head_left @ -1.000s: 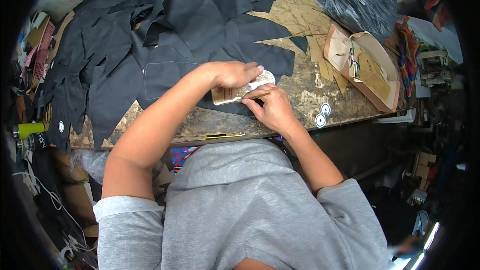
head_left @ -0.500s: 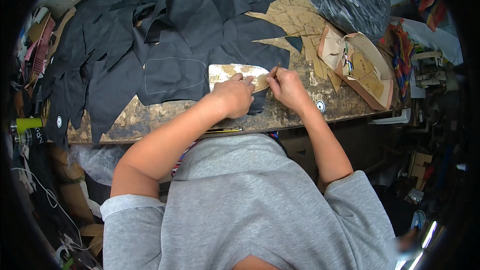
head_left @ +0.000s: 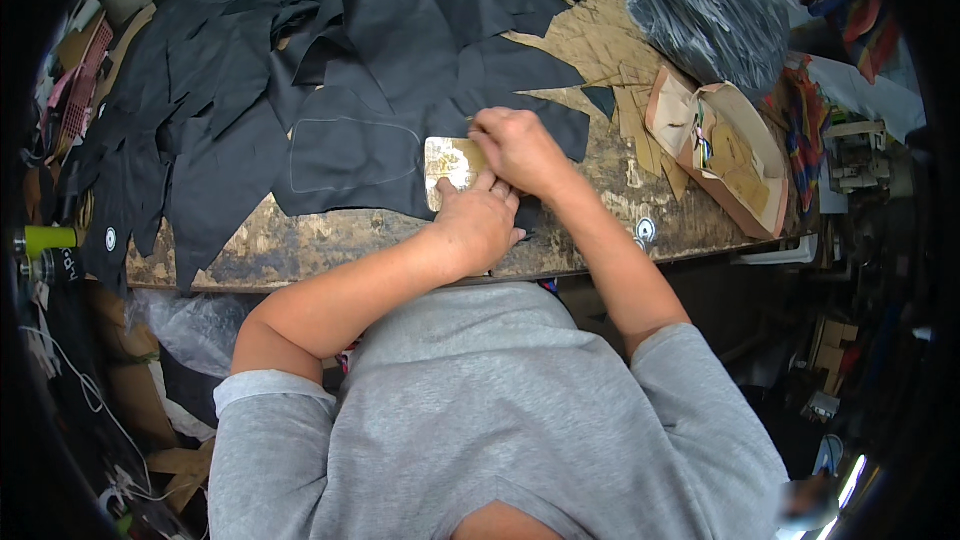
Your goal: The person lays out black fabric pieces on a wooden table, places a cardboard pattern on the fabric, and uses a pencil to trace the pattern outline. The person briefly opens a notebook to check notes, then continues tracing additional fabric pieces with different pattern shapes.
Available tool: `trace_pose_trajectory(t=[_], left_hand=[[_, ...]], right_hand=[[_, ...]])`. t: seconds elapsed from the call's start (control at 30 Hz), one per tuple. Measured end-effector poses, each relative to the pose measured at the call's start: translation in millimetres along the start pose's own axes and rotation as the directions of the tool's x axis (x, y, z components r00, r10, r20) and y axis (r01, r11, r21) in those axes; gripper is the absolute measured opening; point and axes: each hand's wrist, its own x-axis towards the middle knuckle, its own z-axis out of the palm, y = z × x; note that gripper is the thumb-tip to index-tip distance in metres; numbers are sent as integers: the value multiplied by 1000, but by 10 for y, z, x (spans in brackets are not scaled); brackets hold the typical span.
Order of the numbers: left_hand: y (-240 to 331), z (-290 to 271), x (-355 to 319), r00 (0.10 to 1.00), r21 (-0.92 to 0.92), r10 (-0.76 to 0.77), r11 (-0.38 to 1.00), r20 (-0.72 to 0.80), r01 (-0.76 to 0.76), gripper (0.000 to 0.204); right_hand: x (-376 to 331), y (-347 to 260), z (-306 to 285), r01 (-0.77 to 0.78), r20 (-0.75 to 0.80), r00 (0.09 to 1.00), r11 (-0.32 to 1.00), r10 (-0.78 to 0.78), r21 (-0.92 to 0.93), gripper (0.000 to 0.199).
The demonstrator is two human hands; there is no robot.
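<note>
We record: white lettering (head_left: pixel 68 266) on black cylinder (head_left: pixel 48 270), nine o'clock; ringed marks on black sheet (head_left: pixel 118 202), nine, and table (head_left: pixel 330 252), three.

Left hand (head_left: pixel 472 228) splayed, right hand (head_left: pixel 522 152) curled

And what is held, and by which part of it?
The left hand presses on the template, not gripping it; whether the curled right hand holds anything cannot be told.

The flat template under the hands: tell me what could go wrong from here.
The template could slip if the left hand eased off it. It lies close beside the pale outline, so a leftward shift might make it overlap. The right hand covers part of the template, so a small slip there could go unseen.
</note>
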Motion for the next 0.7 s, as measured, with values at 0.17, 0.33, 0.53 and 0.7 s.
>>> trace_pose_trajectory(t=[0.17, 0.33, 0.53, 0.7], left_hand=[[-15, 136, -40, 996, 37, 0, 999, -95, 3, 58], [-185, 254, -184, 960, 36, 81, 997, -268, -74, 61], [-524, 284, -839, 943, -56, 59, 995, -327, -82, 52], [-764, 363, -1069, 915, -79, -40, 997, -401, 8, 38]], right_hand=[[190, -117, 306, -4, 76, 997, 963, -16, 268, 14], [40, -13, 450, -155, -111, 884, 508, 453, 847, 23], [-254, 398, 291, -55, -285, 780, 515, 557, 856, 29], [-219, 532, 245, -94, -338, 780, 632, 527, 769, 31]])
